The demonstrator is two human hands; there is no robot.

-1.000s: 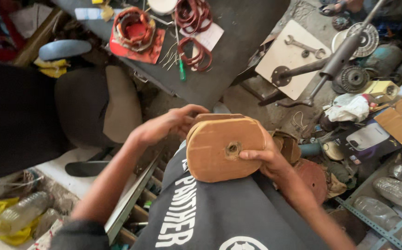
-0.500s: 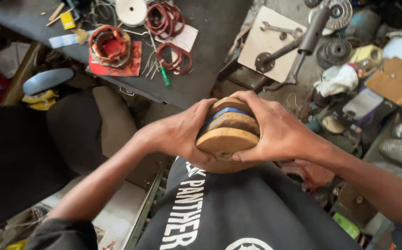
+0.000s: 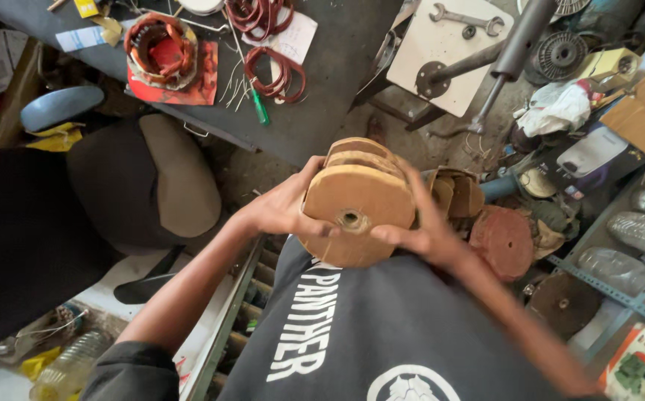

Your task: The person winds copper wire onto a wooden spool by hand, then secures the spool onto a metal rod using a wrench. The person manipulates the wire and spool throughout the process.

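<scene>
The stack of wooden discs [image 3: 358, 212] is gripped from both sides, the left hand [image 3: 282, 212] and right hand [image 3: 423, 234] closed around it, held at the chest off the dark surface [image 3: 322, 111]. Since a second ago it has been turned, a round face with a centre hole now shown; handling appears underway

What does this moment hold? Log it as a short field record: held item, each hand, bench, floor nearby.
held item: stack of tan wooden discs with a central hole, against the chest
left hand: left hand grips the stack's left side
right hand: right hand grips its right side, thumb on the front face
bench: dark worktable with copper wire coils, green screwdriver
floor nearby: white plate with wrench; reddish disc
</scene>
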